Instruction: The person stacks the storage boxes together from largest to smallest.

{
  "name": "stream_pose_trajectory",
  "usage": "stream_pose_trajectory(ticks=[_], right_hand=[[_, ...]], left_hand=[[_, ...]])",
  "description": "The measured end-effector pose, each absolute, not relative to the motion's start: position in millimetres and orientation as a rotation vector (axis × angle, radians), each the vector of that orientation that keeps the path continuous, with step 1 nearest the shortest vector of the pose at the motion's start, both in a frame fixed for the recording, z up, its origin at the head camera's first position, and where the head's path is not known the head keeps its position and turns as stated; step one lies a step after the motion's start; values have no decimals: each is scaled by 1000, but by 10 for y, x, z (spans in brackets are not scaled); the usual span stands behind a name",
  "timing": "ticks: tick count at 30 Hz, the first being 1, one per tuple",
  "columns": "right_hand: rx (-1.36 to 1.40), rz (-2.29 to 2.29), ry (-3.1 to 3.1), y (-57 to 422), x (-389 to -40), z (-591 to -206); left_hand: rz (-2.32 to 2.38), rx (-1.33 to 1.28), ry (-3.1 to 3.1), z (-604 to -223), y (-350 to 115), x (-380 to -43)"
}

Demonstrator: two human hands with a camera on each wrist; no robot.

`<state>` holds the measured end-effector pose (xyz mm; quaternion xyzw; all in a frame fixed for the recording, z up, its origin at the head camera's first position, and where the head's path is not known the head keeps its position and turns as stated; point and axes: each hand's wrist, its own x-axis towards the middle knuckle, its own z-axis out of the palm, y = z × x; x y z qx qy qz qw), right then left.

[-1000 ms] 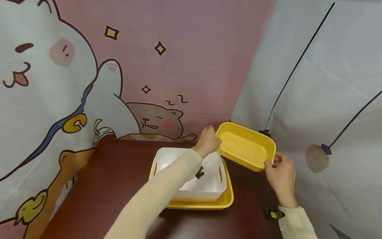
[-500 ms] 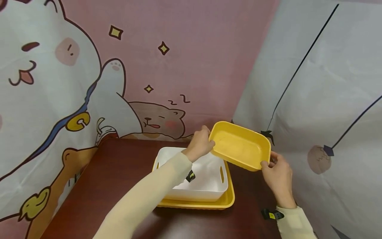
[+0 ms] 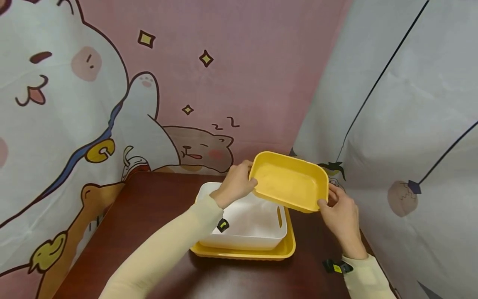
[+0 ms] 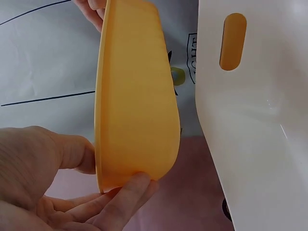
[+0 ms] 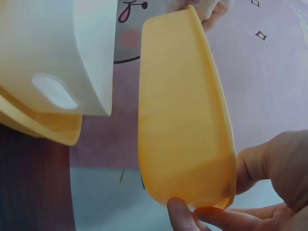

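Both hands hold a small yellow tray (image 3: 289,180) up in the air, tilted so its hollow inside faces me. My left hand (image 3: 235,182) pinches its left end, thumb on the rim and fingers behind. At the other end, my right hand (image 3: 340,216) grips the lower right corner the same way. Below and to the left, a white basket (image 3: 248,243) with slotted handles stands in a larger yellow tray (image 3: 242,254). The small tray's lower left edge overlaps the basket's back right corner in the head view. In the left wrist view the tray's underside (image 4: 137,96) shows beside the basket's wall (image 4: 255,120).
A dark red-brown table (image 3: 157,207) carries the larger tray. Behind it hangs a pink cloth (image 3: 254,74) with cartoon cats, and a pale cloth (image 3: 403,124) closes off the right side. Each wrist wears a black strap (image 3: 337,267).
Held in both hands, the small yellow tray has moved left, from beside the white basket to partly over its back right corner. The basket and larger tray stay in place.
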<state>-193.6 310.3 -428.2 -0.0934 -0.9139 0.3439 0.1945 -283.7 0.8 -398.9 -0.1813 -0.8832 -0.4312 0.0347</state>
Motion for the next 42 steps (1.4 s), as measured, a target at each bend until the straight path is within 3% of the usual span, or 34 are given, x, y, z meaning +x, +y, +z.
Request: stream_pose_trajectory(ticks=[23,42], right_hand=[[-82,1302,-2742,2659,-1919,-4189],[33,1342,-2852,2472,-2056,-4132]], left_hand=[[-1316,-490,-2760,-4037,-707,-2488],[-1145,-436,-2866,-4111,-1086,-2415]])
